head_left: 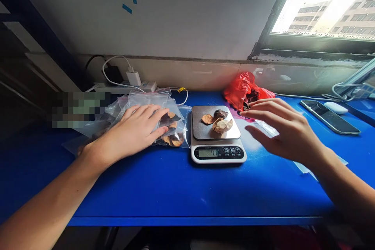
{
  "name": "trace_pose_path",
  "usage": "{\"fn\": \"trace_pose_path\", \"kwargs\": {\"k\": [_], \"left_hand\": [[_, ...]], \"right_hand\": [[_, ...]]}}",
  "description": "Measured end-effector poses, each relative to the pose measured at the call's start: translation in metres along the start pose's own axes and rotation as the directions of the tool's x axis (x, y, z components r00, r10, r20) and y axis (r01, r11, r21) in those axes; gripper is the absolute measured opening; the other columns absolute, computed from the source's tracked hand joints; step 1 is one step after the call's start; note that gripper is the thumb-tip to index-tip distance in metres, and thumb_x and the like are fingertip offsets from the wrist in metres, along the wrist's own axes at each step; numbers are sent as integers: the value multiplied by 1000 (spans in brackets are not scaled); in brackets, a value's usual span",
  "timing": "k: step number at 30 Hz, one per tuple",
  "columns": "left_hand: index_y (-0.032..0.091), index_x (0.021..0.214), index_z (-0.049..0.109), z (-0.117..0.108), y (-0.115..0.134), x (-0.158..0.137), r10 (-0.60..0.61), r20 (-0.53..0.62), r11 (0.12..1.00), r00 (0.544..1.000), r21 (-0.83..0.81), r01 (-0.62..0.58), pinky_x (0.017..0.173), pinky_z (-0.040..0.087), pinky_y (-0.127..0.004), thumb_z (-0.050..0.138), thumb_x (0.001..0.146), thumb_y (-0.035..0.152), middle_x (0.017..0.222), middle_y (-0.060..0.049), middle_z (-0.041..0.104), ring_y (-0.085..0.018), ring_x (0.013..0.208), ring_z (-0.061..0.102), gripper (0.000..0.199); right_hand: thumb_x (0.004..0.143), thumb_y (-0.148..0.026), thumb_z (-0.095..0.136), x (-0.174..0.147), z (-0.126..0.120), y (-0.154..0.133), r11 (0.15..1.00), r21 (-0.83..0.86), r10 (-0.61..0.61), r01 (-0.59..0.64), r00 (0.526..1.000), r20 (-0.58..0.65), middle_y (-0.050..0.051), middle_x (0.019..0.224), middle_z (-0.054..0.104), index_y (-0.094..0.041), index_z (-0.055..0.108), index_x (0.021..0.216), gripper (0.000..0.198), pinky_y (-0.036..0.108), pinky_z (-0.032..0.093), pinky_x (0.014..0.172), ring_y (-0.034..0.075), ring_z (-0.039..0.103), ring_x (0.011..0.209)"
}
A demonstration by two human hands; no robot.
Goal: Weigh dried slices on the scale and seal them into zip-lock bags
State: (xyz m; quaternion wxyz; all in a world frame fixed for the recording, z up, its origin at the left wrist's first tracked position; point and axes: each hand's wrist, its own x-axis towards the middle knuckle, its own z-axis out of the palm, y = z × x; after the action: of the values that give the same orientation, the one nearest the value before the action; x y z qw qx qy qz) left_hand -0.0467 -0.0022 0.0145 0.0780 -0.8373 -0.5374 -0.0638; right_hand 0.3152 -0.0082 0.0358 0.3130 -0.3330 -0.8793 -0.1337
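A white digital kitchen scale with a metal plate stands on the blue table, its display showing about 4.1. On the plate lie several dried peel pieces: a pale curled one, a flat brown one and a dark one. My left hand, fingers stretched, is over clear zip bags that hold similar brown pieces; whether it touches them I cannot tell. To the right of the scale hovers my right hand, fingers apart and holding nothing, near a red plastic bag with dark pieces in its mouth.
A power strip with a white charger and cables runs along the wall at the back left. At the right lie a phone and a white earphone case. Flat clear bags are partly under my right arm. The table's front edge is close.
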Motion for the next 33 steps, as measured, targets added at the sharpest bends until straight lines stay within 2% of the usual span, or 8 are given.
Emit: {"fn": "trace_pose_path", "kwargs": {"k": [3, 4, 5, 7, 10, 14, 17, 33], "left_hand": [[26, 140, 45, 0, 2, -1, -26, 3, 1000, 1000, -9, 26, 113, 20, -56, 33, 97, 46, 142, -10, 50, -31, 134, 41, 50], [26, 140, 45, 1, 3, -2, -43, 0, 999, 999, -10, 43, 114, 15, -60, 32, 97, 45, 143, -10, 50, -31, 135, 41, 48], [28, 139, 46, 1, 4, -2, -59, -5, 998, 998, -12, 59, 114, 9, -63, 32, 97, 44, 143, -9, 50, -31, 135, 41, 47], [29, 139, 46, 2, 6, -2, -77, -12, 997, 997, -18, 77, 112, 2, -68, 33, 97, 44, 143, -8, 50, -33, 136, 40, 46], [30, 140, 46, 4, 6, -2, -83, -11, 996, 997, -16, 82, 111, 3, -70, 35, 97, 44, 143, -8, 50, -34, 137, 38, 46], [31, 141, 45, 6, 4, -2, -91, -22, 996, 996, -5, 91, 111, 2, -71, 36, 97, 44, 142, -8, 51, -36, 136, 39, 47], [30, 141, 45, 5, 5, -2, -82, -14, 997, 997, -6, 82, 111, 5, -70, 35, 97, 44, 142, -8, 51, -35, 136, 39, 47], [26, 143, 44, 3, 6, -1, -105, 20, 994, 994, 5, 105, 111, 6, -70, 32, 97, 44, 146, -9, 47, -35, 137, 37, 51]], "right_hand": [[90, -35, 55, -14, -9, 46, 985, -87, 154, -149, 986, 63, 9, 105, 71, -25, 68, 102, 20, 44, 53, 81, 26, 66, 92], [89, -38, 55, -24, -11, 67, 970, -85, 239, -228, 959, 151, 9, 103, 72, -26, 68, 101, 22, 42, 54, 77, 25, 67, 87], [87, -39, 56, -35, -13, 89, 937, -79, 348, -340, 895, 279, 9, 102, 73, -26, 68, 102, 24, 40, 54, 75, 24, 69, 84], [79, -39, 63, -60, -14, 128, 794, -118, 584, -596, 695, 419, 11, 100, 74, -27, 70, 104, 29, 38, 55, 67, 25, 71, 79], [71, -35, 69, -86, -7, 161, 751, -129, 619, -648, 622, 480, 17, 103, 74, -24, 73, 102, 33, 36, 56, 64, 27, 72, 83], [69, -29, 69, -88, 10, 162, 791, -93, 558, -605, 651, 515, 15, 122, 68, -24, 72, 110, 41, 39, 55, 84, 29, 67, 105], [68, -22, 68, -81, 20, 155, 823, -86, 519, -561, 681, 517, 15, 124, 66, -24, 71, 113, 45, 42, 51, 92, 30, 65, 108], [83, -23, 61, -67, 20, 147, 915, -110, 389, -388, 776, 497, 12, 98, 66, -17, 68, 94, 14, 32, 48, 76, 20, 62, 83]]}}
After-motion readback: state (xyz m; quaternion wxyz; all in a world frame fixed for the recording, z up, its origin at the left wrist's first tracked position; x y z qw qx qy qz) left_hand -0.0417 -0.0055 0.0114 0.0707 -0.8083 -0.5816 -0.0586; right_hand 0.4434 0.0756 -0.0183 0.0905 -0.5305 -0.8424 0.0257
